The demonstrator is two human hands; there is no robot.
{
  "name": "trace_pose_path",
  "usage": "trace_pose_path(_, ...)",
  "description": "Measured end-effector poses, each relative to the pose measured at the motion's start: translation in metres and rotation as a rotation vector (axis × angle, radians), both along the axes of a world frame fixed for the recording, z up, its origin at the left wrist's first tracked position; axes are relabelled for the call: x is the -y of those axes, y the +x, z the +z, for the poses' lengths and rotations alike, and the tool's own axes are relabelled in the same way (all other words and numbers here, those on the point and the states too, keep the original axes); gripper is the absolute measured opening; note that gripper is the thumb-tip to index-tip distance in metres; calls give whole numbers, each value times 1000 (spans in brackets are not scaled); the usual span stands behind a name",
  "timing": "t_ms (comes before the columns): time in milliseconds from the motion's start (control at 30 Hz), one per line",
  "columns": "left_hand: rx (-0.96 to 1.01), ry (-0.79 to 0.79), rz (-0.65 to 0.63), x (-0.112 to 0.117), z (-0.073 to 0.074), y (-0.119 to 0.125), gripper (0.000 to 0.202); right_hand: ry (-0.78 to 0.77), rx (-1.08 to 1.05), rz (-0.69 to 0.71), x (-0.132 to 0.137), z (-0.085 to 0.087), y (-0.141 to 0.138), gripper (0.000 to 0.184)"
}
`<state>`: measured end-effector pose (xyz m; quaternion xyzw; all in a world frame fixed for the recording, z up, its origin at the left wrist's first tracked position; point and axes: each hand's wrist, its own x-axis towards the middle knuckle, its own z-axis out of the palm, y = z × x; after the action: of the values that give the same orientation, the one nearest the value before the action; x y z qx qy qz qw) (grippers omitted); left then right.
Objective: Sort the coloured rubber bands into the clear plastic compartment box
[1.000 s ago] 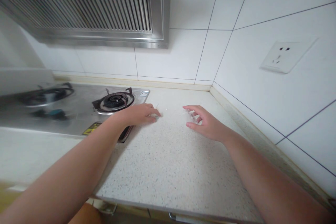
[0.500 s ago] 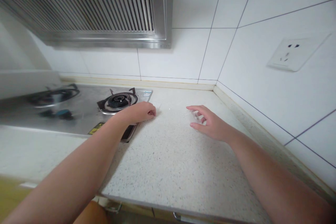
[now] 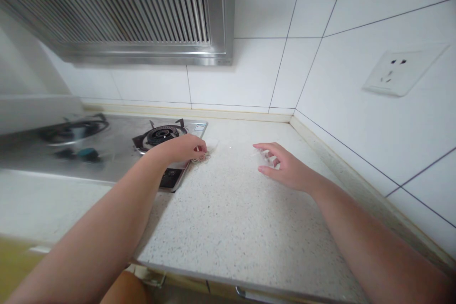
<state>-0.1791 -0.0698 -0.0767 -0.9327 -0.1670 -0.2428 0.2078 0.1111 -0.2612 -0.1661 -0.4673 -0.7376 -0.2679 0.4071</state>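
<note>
My left hand (image 3: 190,147) is at the right edge of the stove, its fingers curled down and pinched on a small heap of thin pale loops (image 3: 201,157) that look like rubber bands. Just right of those fingertips lies something faint and see-through (image 3: 213,144), too clear to name. On the countertop's right side, my right hand (image 3: 281,165) rests with thumb and fingers curved around a clear plastic piece (image 3: 265,157). Its shape is hard to make out against the pale surface.
The gas stove (image 3: 107,152) has a black burner (image 3: 162,137) close behind my left hand. A range hood (image 3: 142,52) hangs low above it. The speckled countertop (image 3: 228,218) meets tiled walls at the back and right; a wall socket (image 3: 392,71) is on the right.
My left hand has moved slightly left and lifted a little, so the pale loops show under its fingertips. My right hand and the clear piece have stayed in place.
</note>
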Motion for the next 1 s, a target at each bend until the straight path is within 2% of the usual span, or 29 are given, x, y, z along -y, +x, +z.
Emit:
trace_pose_path(233, -88, -124, -32, 4, -5, -6, 53, -1, -2, -5, 1, 0, 0, 53)
trace_pose_path(333, -161, -77, -35, 8, -8, -6, 59, -1, -6, -18, 0, 0, 1, 53)
trace_pose_path(433, -202, -6, -29, 12, -9, -3, 53, -2, -8, -20, 0, 0, 1, 53)
trace_pose_path(533, -188, 1, -27, 11, -9, 1, 47, 0, -6, -17, -1, 0, 2, 53)
trace_pose_path(800, -50, 70, -9, -8, -12, 11, 23, 1, -2, -27, 0, 0, 1, 54)
trace_pose_path(1000, 27, 87, -23, -6, -6, 9, 23, -2, -14, -24, 0, 0, 1, 54)
